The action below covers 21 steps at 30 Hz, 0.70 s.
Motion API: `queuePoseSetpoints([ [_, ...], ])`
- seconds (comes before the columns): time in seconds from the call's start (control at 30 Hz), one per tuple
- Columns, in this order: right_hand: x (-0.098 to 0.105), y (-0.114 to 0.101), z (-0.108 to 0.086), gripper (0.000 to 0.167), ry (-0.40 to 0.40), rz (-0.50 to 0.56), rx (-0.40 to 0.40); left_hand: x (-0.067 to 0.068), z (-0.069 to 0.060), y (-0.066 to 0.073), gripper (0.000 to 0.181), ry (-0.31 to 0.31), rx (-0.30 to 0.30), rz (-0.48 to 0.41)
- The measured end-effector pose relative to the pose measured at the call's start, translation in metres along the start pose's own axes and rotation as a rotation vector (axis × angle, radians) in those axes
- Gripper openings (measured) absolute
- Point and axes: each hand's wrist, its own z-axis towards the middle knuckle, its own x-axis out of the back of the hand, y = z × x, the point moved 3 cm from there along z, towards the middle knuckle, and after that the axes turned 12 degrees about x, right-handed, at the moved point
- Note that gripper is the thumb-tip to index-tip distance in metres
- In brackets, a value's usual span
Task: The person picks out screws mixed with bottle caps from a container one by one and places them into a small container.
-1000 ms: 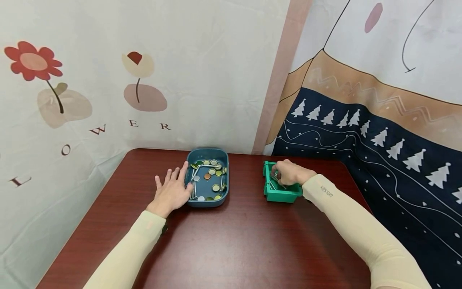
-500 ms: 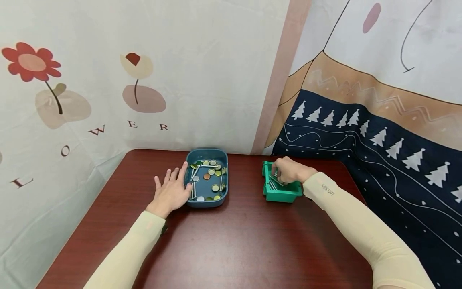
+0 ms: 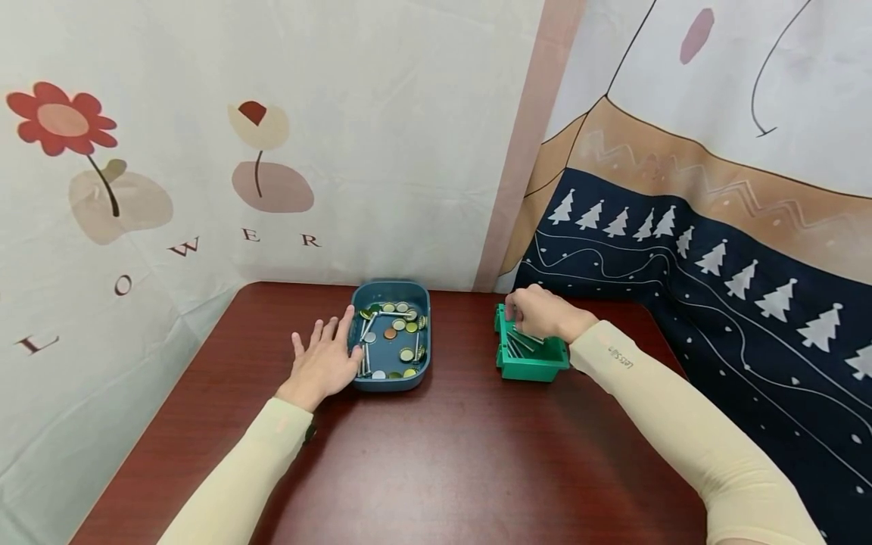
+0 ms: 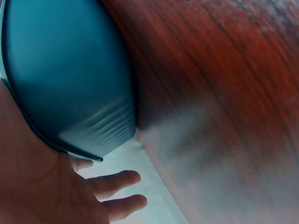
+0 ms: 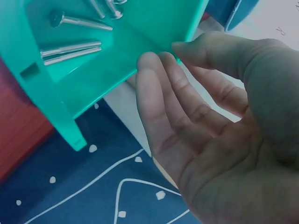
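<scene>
Right grip [image 3: 543,312] at upper edge of green bin [image 3: 534,370], slightly parted, nothing visible held. Metal bolts [image 5: 87,23] in bin, upper left of fingertips in right-wrist frame; most slant in head frame. Left grip [image 3: 320,365], fingers spread, farther, touches blue tray [image 3: 390,384].

Indoor setting, room type unclear, flower-printed pale cloth [image 3: 395,136] upper left, navy tree-patterned cloth [image 3: 722,333] at right, reddish-brown table [image 3: 436,469] lower centre.

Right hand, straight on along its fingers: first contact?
Probably the green bin. The right hand has its fingertips apparently right by the bin's edge; depth is unclear, so they might clear it.
</scene>
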Motion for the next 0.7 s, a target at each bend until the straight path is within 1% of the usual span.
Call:
queuePoseSetpoints([
  [0.13,0.002,-0.006,0.002,0.019,0.039,-0.022,-0.010,0.000,0.000,0.000,0.085,0.000,0.001,-0.003],
  [0.37,0.001,-0.023,0.010,0.020,0.114,-0.013,0.014,0.000,0.000,0.001,0.085,0.000,0.002,0.000],
  [0.53,-0.004,-0.039,0.020,0.031,0.147,-0.001,0.040,0.001,-0.002,0.001,0.086,-0.003,0.005,0.000],
  [0.7,-0.011,-0.056,0.033,0.038,0.153,0.006,0.074,0.000,-0.003,0.000,0.085,-0.001,0.002,0.001],
])
